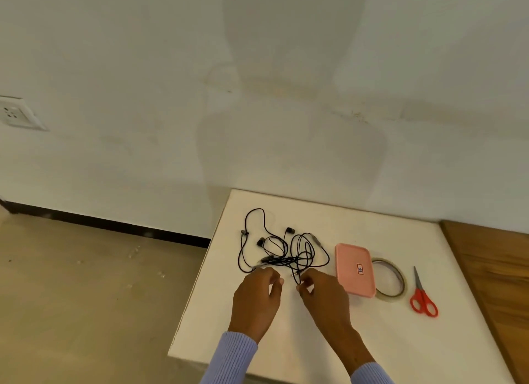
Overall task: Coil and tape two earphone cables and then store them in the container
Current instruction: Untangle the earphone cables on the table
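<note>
Black earphone cables (282, 250) lie tangled in loose loops on the white table (315, 340). My left hand (257, 295) hovers at the near left end of the tangle, fingers curled, touching or close to a cable end. My right hand (323, 295) pinches a cable strand near its plug at the tangle's near edge. A pink rectangular container (355, 269) lies flat just right of the cables. A roll of clear tape (390, 279) leans against the container's right side.
Red-handled scissors (423, 296) lie to the right of the tape. A wooden surface (492, 283) borders the table on the right. The table's left edge drops to a concrete floor (86, 298). A white wall stands behind.
</note>
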